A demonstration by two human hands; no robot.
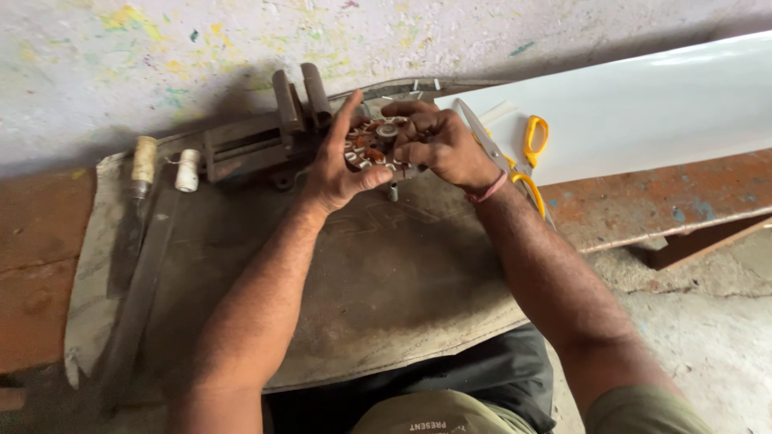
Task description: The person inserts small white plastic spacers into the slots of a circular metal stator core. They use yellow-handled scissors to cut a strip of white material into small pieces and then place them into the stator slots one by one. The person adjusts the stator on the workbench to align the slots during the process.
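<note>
A round slotted metal motor core [375, 146] with copper-coloured windings sits between both my hands, just in front of a bench vice [265, 137]. My left hand [338, 165] cups its left side, thumb under the rim and fingers stretched up. My right hand [438, 143] curls over its right side with fingertips pressed into the slots. A short bolt [393, 192] sticks down below the core.
A grey worn mat [386, 289] covers the bench. Yellow-handled scissors [523, 157] lie on a white sheet [643, 104] to the right. A file with a wooden handle [138, 193] and a white spool [187, 169] lie at the left. A paint-spattered wall stands behind.
</note>
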